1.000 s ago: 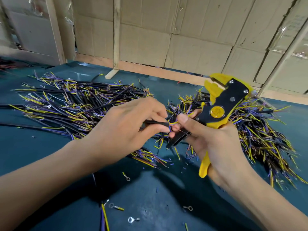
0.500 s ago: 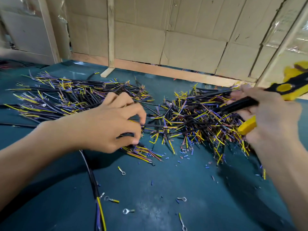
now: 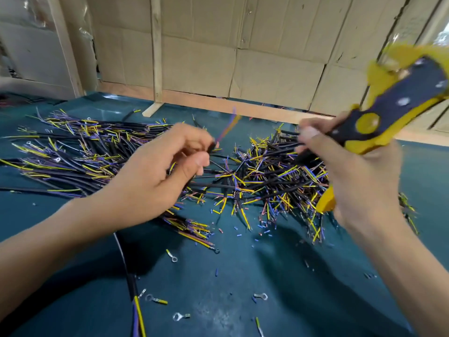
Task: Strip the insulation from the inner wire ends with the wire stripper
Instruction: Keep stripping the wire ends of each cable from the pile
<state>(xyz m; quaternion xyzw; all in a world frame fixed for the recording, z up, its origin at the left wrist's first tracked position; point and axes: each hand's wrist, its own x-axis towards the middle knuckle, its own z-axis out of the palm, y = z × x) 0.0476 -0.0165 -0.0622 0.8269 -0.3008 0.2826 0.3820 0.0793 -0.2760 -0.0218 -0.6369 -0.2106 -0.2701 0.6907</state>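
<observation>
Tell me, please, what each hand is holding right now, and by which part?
The left hand pinches a cable by its black sheath end. The right hand grips the wire stripper by its handles.

Both bare forearms reach in from the lower corners and converge toward the middle, the hands raised and well apart. The left hand (image 3: 158, 171) has its back toward the camera, wrist roughly straight, thumb and fingertips brought together in a pinch at the upper right of the hand, the other fingers curled beneath. The right hand (image 3: 349, 171) is higher and nearer the right edge, its fingers and thumb wrapped in a firm grip, the wrist cocked upward. Both hands are smeared by motion blur, so exact finger placement on the right is probably not readable.
</observation>
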